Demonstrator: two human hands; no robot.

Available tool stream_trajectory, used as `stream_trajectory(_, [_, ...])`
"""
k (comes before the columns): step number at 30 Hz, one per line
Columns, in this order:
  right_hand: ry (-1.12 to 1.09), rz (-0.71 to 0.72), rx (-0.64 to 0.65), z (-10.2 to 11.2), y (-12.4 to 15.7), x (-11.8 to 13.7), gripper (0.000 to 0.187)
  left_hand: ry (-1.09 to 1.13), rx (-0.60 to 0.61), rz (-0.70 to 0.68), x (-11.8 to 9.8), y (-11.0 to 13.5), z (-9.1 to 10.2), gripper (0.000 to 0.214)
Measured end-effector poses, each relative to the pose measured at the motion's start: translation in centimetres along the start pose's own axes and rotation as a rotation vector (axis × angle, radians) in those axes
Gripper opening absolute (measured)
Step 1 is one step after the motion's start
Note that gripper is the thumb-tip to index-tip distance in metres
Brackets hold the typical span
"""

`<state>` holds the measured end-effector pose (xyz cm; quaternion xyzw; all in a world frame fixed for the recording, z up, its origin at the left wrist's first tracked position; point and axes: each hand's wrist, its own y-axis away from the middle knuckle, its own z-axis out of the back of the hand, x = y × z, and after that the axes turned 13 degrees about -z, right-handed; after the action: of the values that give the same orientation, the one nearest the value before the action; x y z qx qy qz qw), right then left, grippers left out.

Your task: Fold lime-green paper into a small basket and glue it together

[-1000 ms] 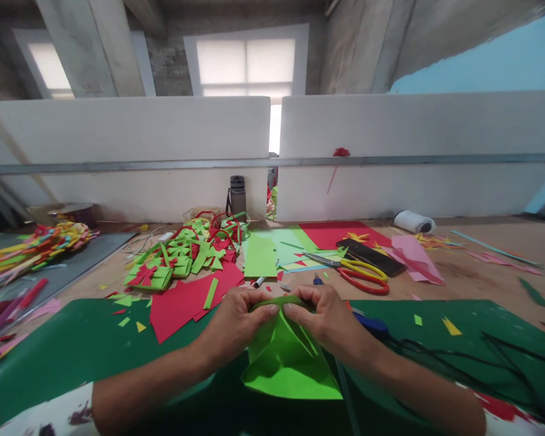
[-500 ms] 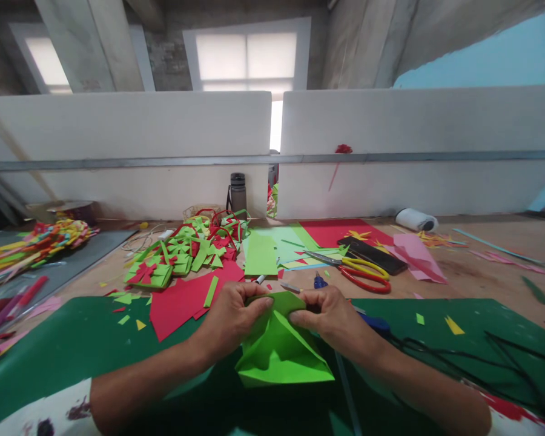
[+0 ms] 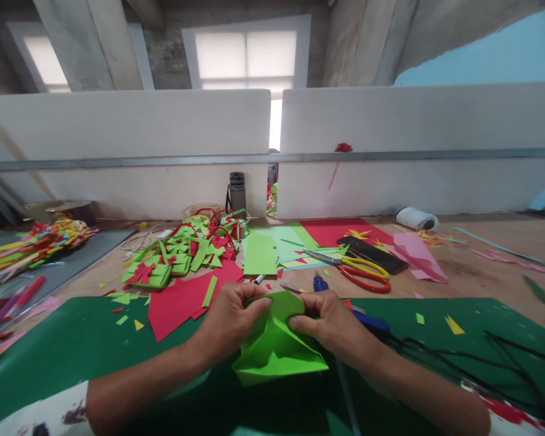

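Observation:
Both hands hold a bright green folded paper bag (image 3: 281, 357) by its far edge, above the green mat. My left hand (image 3: 231, 318) pinches the upper left side between thumb and fingers. On the upper right side, the thumb and fingers of my right hand (image 3: 329, 318) are closed on the paper. Creases run down the middle of the paper, and its wide lower end points toward me. Beyond my right hand lies a blue-handled tool (image 3: 320, 282), partly covered. Red paper sheets (image 3: 177, 303) lie beside my left hand.
Scissors (image 3: 366, 272) with red and yellow handles lie beside a dark phone (image 3: 372, 254). Finished green paper bags (image 3: 154, 272) pile up at the left, before a bottle (image 3: 237, 194). Black cables (image 3: 436, 354) cross the green mat (image 3: 95, 351). A white roll (image 3: 416, 219) lies far right.
The lower end of the green paper has shifted slightly left and up toward the hands. Both hands keep their pinch in nearly the same place.

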<state>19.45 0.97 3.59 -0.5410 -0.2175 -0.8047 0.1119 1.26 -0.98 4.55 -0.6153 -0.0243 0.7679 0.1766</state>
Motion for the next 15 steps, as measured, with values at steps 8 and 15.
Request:
stream_trajectory(8, [0.083, 0.03, -0.138, -0.6, 0.2, 1.0, 0.015, -0.067, 0.028, -0.019, 0.2, 0.3, -0.5, 0.021])
stream_trajectory(15, [0.048, 0.014, -0.127, -0.9, 0.3, 1.0, 0.014, 0.134, -0.001, 0.099, 1.6, 0.0, -0.7, 0.019])
